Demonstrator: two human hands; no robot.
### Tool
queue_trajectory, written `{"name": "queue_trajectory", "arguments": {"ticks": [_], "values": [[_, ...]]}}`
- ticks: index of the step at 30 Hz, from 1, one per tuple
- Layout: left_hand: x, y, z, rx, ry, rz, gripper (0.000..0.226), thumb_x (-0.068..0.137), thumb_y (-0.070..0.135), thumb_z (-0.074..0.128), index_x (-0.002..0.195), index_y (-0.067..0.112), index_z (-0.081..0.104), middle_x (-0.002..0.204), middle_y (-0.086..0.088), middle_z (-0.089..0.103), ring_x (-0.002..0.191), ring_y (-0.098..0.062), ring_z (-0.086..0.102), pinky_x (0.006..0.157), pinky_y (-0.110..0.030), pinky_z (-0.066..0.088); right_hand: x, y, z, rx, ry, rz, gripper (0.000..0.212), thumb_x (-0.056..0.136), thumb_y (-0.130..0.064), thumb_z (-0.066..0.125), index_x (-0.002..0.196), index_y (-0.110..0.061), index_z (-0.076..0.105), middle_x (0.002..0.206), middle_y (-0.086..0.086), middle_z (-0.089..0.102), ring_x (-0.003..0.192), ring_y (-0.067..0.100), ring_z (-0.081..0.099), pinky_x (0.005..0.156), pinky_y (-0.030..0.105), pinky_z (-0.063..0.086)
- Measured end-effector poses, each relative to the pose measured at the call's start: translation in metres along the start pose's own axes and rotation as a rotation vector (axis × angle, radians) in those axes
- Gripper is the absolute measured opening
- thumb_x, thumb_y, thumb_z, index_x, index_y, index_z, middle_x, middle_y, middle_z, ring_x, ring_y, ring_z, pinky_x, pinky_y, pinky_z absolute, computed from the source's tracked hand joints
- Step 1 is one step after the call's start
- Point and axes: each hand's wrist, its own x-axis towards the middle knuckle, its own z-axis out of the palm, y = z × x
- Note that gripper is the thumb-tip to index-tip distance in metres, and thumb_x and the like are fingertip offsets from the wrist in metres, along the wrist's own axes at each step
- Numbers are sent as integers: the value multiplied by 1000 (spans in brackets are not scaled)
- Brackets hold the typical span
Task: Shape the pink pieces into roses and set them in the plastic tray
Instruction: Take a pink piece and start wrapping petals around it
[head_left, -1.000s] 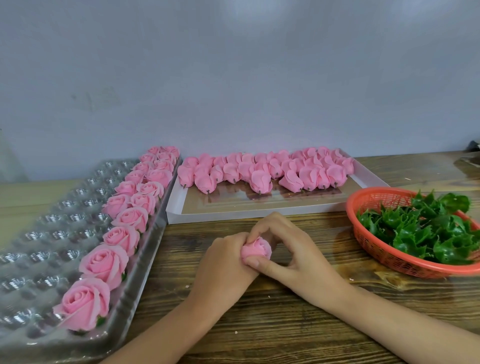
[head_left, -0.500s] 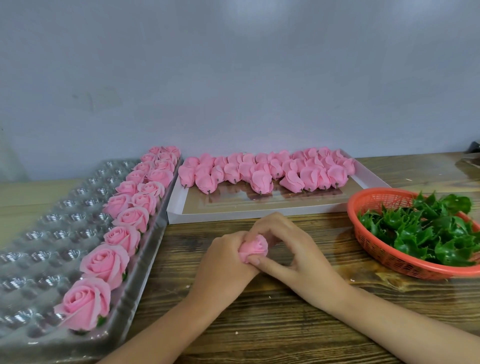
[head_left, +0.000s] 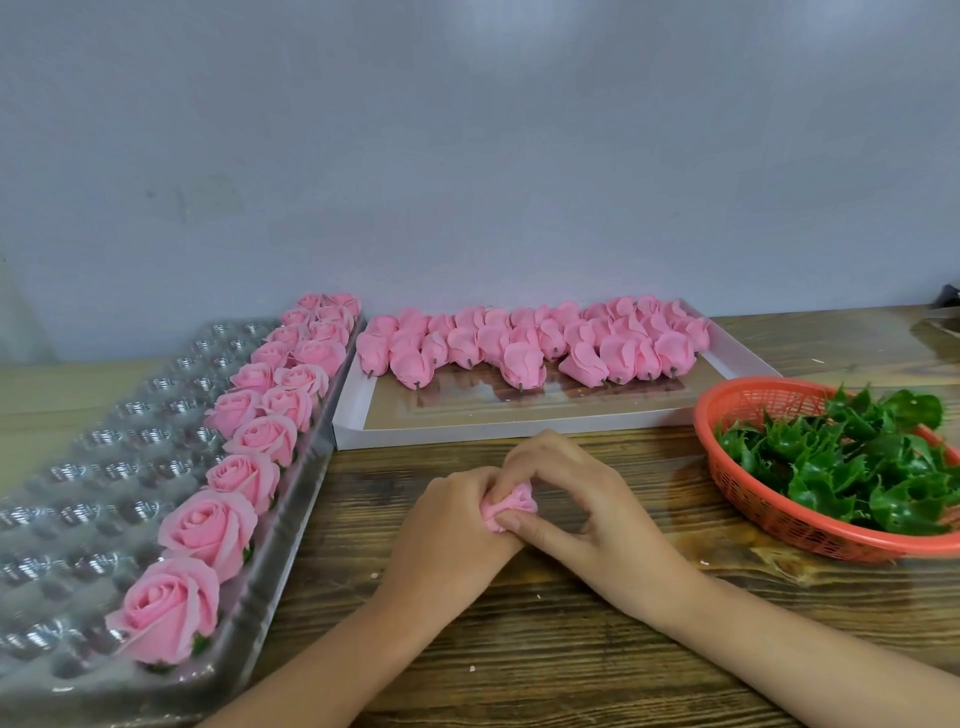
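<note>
Closest in, both hands rest on the wooden table (head_left: 519, 654) and meet round one pink piece (head_left: 511, 503); the left hand (head_left: 447, 525) has its fingers curled round the lower part of the piece, which is hidden inside the fist; the right hand (head_left: 587, 512) pinches the outer petals between thumb and forefinger, its other fingers arched loosely behind; the piece sits right between the two sets of fingertips, only its crumpled upper edge showing; the main risk, as I judge it, lies here: the petals look thin and soft, so too hard a pinch could tear or crease one, and too tight a clench by the left fingers could flatten the bud; if the left grip slackens while the right fingers pull, the wrapped layers may unwind; well to the left of the fingers lies the plastic tray (head_left: 78, 519), its nearest rows filled with finished roses (head_left: 208, 525); the free cells lie past those rows, so a careless reach over them could dent a bloom; right of the fingers an orange basket (head_left: 737, 493) holds green leaves (head_left: 857, 467); beyond the fingertips a white box (head_left: 467, 423) carries the unshaped pieces (head_left: 519, 348), packed touching, so lifting one may drag its neighbour
</note>
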Motion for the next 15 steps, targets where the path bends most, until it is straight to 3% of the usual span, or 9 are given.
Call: {"name": "queue_trajectory", "arguments": {"ticks": [3, 7, 11, 15], "values": [[-3, -1, 1, 51, 18, 33, 6, 87, 32, 62, 89, 26, 64, 79, 10, 66, 75, -6, 62, 71, -34, 53, 0, -1, 0, 8, 35, 43, 17, 86, -21, 76, 99, -21, 64, 98, -12, 60, 94, 13, 58, 81, 19, 45], [-5, 0, 2, 121, 22, 85, 13, 87, 40, 57, 91, 28, 60, 78, 13, 63, 74, -2, 60, 69, -30, 52, 0, 0, 1, -12, 38, 54, 13, 87, -22, 75, 92, -23, 63, 93, -12, 57, 89, 15, 57, 76, 20, 45], [-2, 0, 1, 90, -7, 54, 11, 84, 38, 61, 77, 41, 52, 72, 19, 60, 70, 2, 59, 65, -22, 50, 0, 1, 1, -23, -3, 18, 8, 90, -14, 72, 90, -20, 67, 95, -7, 54, 94, 14, 56, 83, 19, 43], [0, 0, 0, -14, -27, -1, 6, 80, 36, 66, 77, 36, 60, 74, 14, 66, 73, 1, 61, 70, -31, 54, 0, 2, 1, -12, -14, 11, 7, 90, -12, 71, 91, -19, 69, 98, -6, 53, 97, 15, 56, 87, 19, 42]]}}
